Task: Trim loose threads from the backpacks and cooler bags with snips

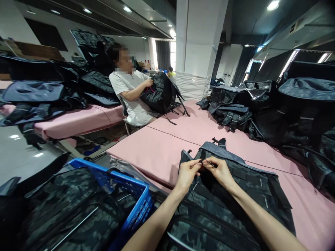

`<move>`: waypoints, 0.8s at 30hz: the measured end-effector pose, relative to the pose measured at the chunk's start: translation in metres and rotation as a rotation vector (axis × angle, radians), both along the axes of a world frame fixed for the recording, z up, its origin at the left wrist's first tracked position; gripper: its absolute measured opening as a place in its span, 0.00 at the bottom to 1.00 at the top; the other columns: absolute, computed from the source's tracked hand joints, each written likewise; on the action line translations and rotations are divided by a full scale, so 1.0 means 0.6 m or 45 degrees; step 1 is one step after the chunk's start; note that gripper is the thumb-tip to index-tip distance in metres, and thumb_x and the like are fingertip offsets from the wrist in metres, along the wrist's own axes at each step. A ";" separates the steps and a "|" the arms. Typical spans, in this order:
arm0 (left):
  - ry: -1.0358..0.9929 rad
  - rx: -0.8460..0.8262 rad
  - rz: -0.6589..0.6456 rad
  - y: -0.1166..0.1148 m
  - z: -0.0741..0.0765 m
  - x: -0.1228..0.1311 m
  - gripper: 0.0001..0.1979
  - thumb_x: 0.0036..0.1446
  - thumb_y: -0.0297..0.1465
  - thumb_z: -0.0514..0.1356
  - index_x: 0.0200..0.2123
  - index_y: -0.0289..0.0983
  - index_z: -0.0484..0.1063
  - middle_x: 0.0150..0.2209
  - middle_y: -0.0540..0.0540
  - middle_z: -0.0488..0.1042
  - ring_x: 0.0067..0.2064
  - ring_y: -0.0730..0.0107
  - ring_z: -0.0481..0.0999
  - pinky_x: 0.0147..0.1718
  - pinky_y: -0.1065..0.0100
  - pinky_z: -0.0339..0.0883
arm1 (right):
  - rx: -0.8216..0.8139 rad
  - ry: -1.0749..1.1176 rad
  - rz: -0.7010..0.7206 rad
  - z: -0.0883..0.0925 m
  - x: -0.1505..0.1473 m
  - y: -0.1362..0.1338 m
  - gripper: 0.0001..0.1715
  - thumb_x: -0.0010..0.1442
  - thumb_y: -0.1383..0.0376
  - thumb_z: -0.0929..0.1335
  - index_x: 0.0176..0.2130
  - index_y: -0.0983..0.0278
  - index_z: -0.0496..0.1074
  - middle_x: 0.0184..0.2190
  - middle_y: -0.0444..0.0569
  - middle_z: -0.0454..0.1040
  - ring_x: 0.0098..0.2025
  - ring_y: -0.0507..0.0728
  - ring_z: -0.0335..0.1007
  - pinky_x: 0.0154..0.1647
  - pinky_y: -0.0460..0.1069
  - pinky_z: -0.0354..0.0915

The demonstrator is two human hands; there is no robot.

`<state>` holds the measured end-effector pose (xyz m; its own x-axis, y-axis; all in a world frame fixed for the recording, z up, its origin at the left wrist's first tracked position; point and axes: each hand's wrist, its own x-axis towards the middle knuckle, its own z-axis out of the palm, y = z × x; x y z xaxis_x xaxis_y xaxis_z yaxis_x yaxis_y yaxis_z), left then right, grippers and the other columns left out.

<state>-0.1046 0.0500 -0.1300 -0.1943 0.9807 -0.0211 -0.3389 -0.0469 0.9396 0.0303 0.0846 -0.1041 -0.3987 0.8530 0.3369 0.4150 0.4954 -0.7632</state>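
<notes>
A dark camouflage backpack (243,181) lies in front of me, partly on the pink table and partly toward my lap. Above its upper left part my two hands meet, fingertips nearly touching. My left hand (187,174) is closed in a pinch near the bag's edge. Thumb and forefinger of my right hand (218,170) are also pinched together, with a thin dark piece at the fingertips. Whether it is a cord, a thread or a strap end is too small to tell. My forearms hide some of the bag below.
A blue plastic basket (131,181) full of camouflage bags stands at my left. Across the pink table (146,150) a seated person (131,87) holds a black backpack (159,92). More bags (230,108) are piled along the right side, and others on the left table.
</notes>
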 end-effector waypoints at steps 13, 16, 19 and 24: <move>-0.237 -0.053 -0.053 -0.010 0.007 -0.009 0.17 0.41 0.34 0.66 0.34 0.28 0.76 0.30 0.39 0.76 0.29 0.70 0.73 0.23 0.75 0.64 | 0.695 -0.536 -0.351 0.005 0.012 -0.015 0.10 0.59 0.61 0.63 0.39 0.62 0.69 0.33 0.47 0.74 0.34 0.56 0.67 0.34 0.48 0.58; -0.249 -0.058 -0.065 -0.009 0.006 -0.009 0.17 0.41 0.34 0.66 0.34 0.28 0.75 0.30 0.39 0.76 0.29 0.70 0.73 0.23 0.75 0.64 | 0.717 -0.536 -0.341 0.004 0.012 -0.014 0.09 0.59 0.61 0.63 0.39 0.62 0.69 0.31 0.47 0.73 0.33 0.55 0.67 0.34 0.48 0.57; -0.259 -0.058 -0.076 -0.010 0.008 -0.009 0.17 0.41 0.35 0.66 0.33 0.28 0.75 0.30 0.40 0.76 0.29 0.71 0.73 0.23 0.75 0.64 | 0.722 -0.518 -0.326 0.004 0.011 -0.015 0.10 0.59 0.61 0.63 0.38 0.62 0.70 0.31 0.47 0.73 0.33 0.54 0.67 0.34 0.48 0.58; -0.261 -0.078 -0.096 -0.011 0.008 -0.008 0.15 0.40 0.36 0.66 0.29 0.29 0.74 0.28 0.41 0.75 0.28 0.71 0.73 0.23 0.75 0.63 | 0.654 -0.461 -0.315 0.000 0.008 -0.018 0.10 0.58 0.62 0.63 0.39 0.63 0.70 0.31 0.49 0.73 0.33 0.55 0.68 0.34 0.48 0.59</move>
<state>-0.1092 0.0435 -0.1250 -0.1057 0.9880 -0.1122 -0.5235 0.0406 0.8511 0.0351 0.0737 -0.1039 -0.3761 0.7009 0.6061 0.7484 0.6154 -0.2473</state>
